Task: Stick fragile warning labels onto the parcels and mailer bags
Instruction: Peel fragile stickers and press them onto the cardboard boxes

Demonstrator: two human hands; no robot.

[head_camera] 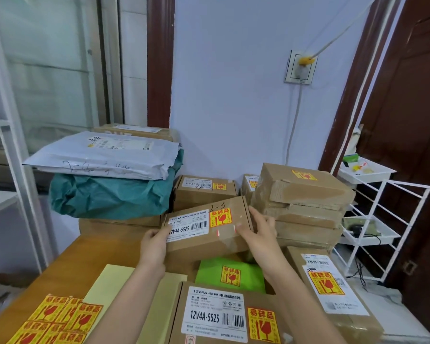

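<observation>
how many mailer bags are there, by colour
grey bag: 1
teal bag: 1
green bag: 1
total: 3

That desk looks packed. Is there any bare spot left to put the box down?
Bare wood shows on the table at the left, between the teal bag, the yellow backing sheets and the sticker sheet. The middle and right are crowded with the green mailer, labelled boxes and the stack. Both hands hold the box.
</observation>
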